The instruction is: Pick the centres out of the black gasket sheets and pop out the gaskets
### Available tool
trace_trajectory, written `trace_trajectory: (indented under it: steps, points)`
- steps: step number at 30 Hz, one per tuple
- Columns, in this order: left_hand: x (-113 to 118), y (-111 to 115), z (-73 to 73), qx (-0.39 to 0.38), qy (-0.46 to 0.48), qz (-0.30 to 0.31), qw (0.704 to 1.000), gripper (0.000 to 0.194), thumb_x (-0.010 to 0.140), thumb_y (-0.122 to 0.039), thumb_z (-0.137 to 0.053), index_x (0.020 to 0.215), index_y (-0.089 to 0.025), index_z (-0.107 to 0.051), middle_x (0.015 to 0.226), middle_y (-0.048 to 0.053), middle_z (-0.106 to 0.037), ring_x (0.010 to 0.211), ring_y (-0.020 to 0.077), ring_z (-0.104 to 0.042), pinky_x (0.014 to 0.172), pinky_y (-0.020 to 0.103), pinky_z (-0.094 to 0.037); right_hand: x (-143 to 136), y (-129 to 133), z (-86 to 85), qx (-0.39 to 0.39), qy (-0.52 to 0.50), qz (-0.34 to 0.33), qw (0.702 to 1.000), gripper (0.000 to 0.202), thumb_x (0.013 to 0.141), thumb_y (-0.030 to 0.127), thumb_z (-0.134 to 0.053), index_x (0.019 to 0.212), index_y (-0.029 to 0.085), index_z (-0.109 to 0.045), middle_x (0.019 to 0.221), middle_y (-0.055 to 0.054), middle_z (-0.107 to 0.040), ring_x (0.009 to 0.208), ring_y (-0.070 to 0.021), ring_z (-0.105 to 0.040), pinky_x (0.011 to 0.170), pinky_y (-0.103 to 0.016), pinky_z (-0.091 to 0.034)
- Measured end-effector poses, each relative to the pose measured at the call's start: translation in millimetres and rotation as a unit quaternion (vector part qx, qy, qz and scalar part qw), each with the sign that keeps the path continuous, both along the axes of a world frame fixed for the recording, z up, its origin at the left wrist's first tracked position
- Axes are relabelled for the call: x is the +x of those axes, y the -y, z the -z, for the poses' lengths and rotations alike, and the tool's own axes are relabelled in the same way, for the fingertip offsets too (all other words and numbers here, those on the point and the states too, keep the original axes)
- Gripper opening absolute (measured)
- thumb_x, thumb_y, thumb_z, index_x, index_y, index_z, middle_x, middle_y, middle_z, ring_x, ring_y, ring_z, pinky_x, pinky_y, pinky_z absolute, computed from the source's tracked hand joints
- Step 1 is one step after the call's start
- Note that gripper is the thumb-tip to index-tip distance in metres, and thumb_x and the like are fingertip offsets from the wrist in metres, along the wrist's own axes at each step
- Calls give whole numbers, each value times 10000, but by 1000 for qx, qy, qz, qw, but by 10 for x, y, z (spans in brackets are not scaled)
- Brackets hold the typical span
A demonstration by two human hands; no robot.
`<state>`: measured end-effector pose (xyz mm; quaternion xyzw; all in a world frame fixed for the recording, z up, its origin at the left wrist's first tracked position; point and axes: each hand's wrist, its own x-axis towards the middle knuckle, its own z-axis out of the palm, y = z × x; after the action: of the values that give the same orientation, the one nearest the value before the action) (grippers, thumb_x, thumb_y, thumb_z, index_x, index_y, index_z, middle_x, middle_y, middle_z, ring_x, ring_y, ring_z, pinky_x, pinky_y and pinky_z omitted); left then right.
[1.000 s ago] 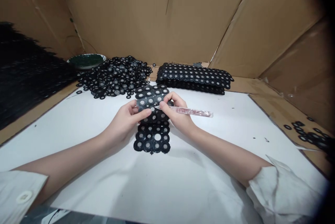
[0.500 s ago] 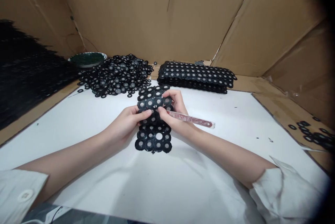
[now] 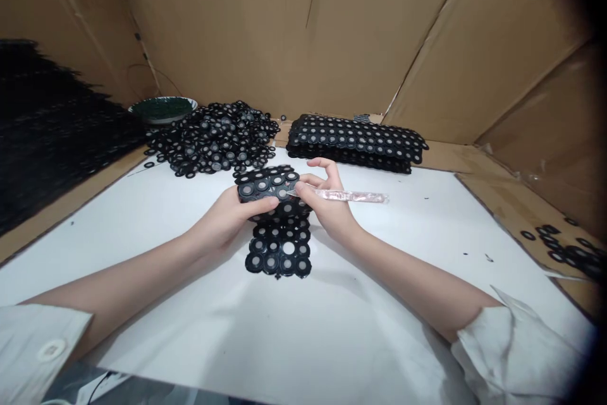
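Observation:
My left hand (image 3: 226,217) is closed on a black sheet of joined rings (image 3: 277,263), its thumb lying across the front. Pale grey centres fill most of the rings, and one near the bottom shows white. The upper part is raised and bent in my hand; the lower part hangs down or lies over the white tabletop. Between thumb and fingers, my right hand (image 3: 332,203) pinches a slim pointed tool with a reddish, plastic-wrapped handle (image 3: 358,196). Its tip is at a ring beside my left thumb. The index finger of my right hand is lifted and curled.
A heap of loose black rings (image 3: 222,139) lies at the back left, near a shallow dish (image 3: 162,109). Stacked ring sheets (image 3: 355,139) stand at the back right. More black pieces (image 3: 569,247) lie far right. A dark stack (image 3: 52,133) rises left; cardboard walls (image 3: 265,32) enclose the table.
The upper part of the sheet has bent over and shifted slightly left. My right hand has moved back from the sheet's edge, and the tool has turned closer to level.

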<state>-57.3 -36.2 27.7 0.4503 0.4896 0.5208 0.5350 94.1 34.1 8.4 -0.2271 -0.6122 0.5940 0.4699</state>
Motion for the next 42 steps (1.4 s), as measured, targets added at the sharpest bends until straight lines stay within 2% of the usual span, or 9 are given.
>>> trace_trajectory:
  steps: [4,10,16,21,23,27,31,36,42]
  points:
    - [-50,-39,29,-51,35,11,998,327,687,-231,-647,1013,-208,-651,1030,67,-665,952,248,-593,900,375,-388,4,-14,13,-6,-4,-9,1000,341,737,263,-586,973,265,-341,727,49,-569,626,-93,-555,642,-264,-432]
    - [-41,-23,22,-14,9,-30,999,329,670,-240,-667,996,-201,-656,1040,67,-662,994,259,-575,916,383,-376,1,45,17,1,6,-9,1000,315,764,261,-554,977,273,-322,803,32,-568,684,-105,-571,665,-275,-440]
    - [30,26,47,7,2,-50,999,332,670,-229,-666,999,-197,-647,1078,68,-643,1052,262,-541,933,383,-362,-43,171,30,70,33,15,997,294,781,226,-512,1004,283,-329,781,39,-467,679,-97,-509,595,-237,-409]
    - [82,106,22,-48,31,-39,998,300,690,-253,-642,987,-216,-649,1107,60,-628,1049,264,-538,924,387,-366,-50,146,67,121,87,27,988,263,781,227,-502,1000,284,-367,770,46,-439,542,-72,-411,526,-230,-359]
    - [103,122,-4,-60,38,-32,997,290,693,-262,-636,979,-219,-649,1092,60,-634,1029,266,-548,905,390,-376,-45,103,79,121,94,30,988,248,777,235,-514,982,281,-382,749,50,-452,541,-75,-421,536,-234,-361]
    - [111,103,-57,-19,22,-43,999,218,668,-242,-653,883,-208,-658,1025,54,-656,1003,257,-556,875,366,-389,-28,21,70,58,58,47,995,259,751,283,-565,922,263,-371,693,56,-515,637,-107,-531,624,-258,-419]
    - [92,84,-93,-14,-36,-90,995,148,632,-248,-687,753,-180,-636,899,55,-667,944,259,-570,833,373,-400,-23,2,42,-11,14,4,1000,208,765,338,-550,800,230,-376,708,33,-587,702,-118,-592,724,-301,-456]
    - [72,77,-80,-33,-28,-62,997,144,677,-276,-645,778,-177,-618,874,50,-654,897,241,-579,832,389,-395,-44,24,49,-67,-8,7,998,219,732,333,-595,770,217,-413,783,24,-595,690,-106,-595,718,-291,-466]
    - [37,49,-48,9,-31,-72,997,151,655,-237,-662,795,-187,-636,925,44,-659,928,238,-570,829,358,-392,-56,-4,66,-114,-20,-11,993,258,715,382,-605,650,185,-451,791,-13,-616,707,-111,-585,713,-285,-461]
